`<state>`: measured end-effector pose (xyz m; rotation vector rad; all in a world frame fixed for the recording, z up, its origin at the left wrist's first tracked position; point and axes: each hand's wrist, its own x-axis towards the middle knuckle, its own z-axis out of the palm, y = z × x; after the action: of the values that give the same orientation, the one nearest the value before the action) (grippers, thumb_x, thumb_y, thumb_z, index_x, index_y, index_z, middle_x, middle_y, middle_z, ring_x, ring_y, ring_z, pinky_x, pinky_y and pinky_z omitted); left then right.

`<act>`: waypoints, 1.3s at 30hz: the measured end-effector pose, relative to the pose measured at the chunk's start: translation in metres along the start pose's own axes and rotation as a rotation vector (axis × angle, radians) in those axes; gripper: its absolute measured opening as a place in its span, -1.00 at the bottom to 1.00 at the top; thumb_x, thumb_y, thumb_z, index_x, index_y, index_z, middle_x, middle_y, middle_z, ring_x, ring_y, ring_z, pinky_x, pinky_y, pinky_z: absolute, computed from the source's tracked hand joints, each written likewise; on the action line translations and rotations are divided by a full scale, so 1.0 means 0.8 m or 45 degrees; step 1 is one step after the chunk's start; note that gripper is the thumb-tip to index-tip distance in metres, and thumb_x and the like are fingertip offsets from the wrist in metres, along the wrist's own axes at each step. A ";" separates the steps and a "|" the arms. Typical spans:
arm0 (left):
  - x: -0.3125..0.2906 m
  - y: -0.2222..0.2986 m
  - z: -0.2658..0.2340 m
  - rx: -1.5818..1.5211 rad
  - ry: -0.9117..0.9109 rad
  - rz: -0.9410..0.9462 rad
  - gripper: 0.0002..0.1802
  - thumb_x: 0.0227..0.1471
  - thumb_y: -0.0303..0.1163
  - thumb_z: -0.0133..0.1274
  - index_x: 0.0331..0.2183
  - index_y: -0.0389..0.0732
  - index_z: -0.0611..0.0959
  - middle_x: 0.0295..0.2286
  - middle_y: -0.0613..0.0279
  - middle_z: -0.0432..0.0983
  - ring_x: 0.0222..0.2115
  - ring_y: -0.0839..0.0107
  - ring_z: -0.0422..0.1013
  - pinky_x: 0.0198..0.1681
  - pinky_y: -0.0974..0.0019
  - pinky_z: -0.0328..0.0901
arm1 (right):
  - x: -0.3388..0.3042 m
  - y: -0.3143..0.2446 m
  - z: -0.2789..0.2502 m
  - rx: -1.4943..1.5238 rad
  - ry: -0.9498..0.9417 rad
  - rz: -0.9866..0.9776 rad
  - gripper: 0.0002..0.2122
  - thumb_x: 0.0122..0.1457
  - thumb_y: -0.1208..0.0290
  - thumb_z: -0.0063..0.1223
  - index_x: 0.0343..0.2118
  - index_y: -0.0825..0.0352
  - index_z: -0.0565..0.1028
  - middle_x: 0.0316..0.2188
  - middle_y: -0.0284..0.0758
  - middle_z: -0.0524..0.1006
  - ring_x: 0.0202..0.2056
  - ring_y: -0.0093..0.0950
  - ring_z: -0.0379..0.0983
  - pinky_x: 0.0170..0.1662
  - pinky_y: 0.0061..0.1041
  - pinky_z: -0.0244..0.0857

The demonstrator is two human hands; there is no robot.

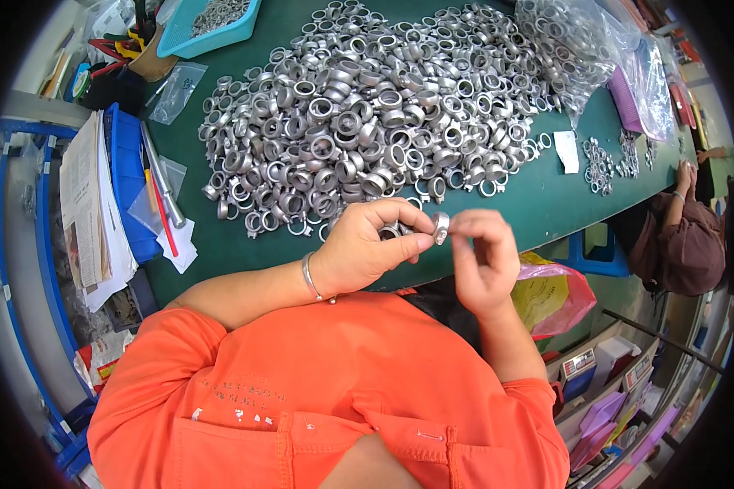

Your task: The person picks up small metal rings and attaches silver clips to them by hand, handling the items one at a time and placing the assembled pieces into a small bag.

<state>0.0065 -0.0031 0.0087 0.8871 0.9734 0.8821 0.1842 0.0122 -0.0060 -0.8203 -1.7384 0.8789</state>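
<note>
My left hand [375, 244] pinches a silver metal ring [441, 229] between thumb and forefinger, just above the bench's near edge. In the gap of the same hand another ring [391, 231] shows; whether the palm holds it I cannot tell. Close against the pinched ring's right side, my right hand [487, 257] has its fingers bent and drawn together, slightly blurred. Anything between those fingertips is too small to make out. Beyond both hands spreads a large heap of similar grey metal rings [347, 122], many with a small lug on the side.
The green bench [189, 253] also bears a blue basket [212, 41] of small parts, a clear bag of rings [567, 49], a white paper slip [566, 152] and small ring piles [599, 167]. Papers [98, 204] and a red pen [165, 220] lie left. Another person [681, 236] sits at right.
</note>
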 end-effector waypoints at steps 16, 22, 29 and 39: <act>0.003 -0.004 -0.004 -0.032 -0.039 -0.136 -0.81 0.07 -0.31 -0.04 -0.33 -0.24 0.47 -0.50 0.26 0.45 -0.58 0.59 0.39 -0.69 0.60 0.22 | -0.009 0.008 -0.001 0.726 0.009 0.233 -0.76 -0.07 0.78 0.03 -0.31 0.42 0.36 -0.19 -0.11 0.42 -0.15 -0.38 0.39 -0.15 -0.45 0.33; 0.004 -0.012 -0.009 -0.620 -0.208 -0.601 -0.68 0.13 -0.14 -0.21 -0.31 -0.21 0.42 -0.49 0.13 0.44 -0.58 0.43 0.41 -0.78 0.52 0.18 | 0.008 0.010 -0.014 -0.033 -0.179 -0.018 -0.82 -0.08 0.78 -0.10 -0.39 0.44 0.45 -0.31 -0.14 0.49 -0.29 -0.32 0.45 -0.30 -0.50 0.34; 0.002 -0.015 -0.008 -0.551 -0.170 -0.476 -0.90 0.00 -0.41 -0.02 -0.45 -0.24 0.48 -0.50 0.18 0.44 -0.58 0.49 0.37 -0.68 0.56 0.17 | 0.011 0.061 0.001 -0.676 -0.132 0.128 -0.85 -0.16 0.53 0.17 -0.47 0.35 0.47 -0.53 -0.30 0.39 -0.45 -0.33 0.33 -0.35 -0.42 0.22; 0.003 -0.005 -0.005 -0.269 0.048 -0.235 -0.86 -0.05 -0.48 0.08 -0.37 -0.28 0.52 -0.49 0.26 0.44 -0.57 0.61 0.35 -0.66 0.61 0.17 | -0.003 0.026 -0.008 0.324 -0.264 0.346 -0.91 -0.04 0.67 0.05 -0.44 0.38 0.44 -0.47 -0.31 0.44 -0.45 -0.47 0.37 -0.37 -0.59 0.24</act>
<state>0.0047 -0.0017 0.0030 0.5930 0.9588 0.8285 0.1936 0.0222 -0.0230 -0.8289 -1.6671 1.3791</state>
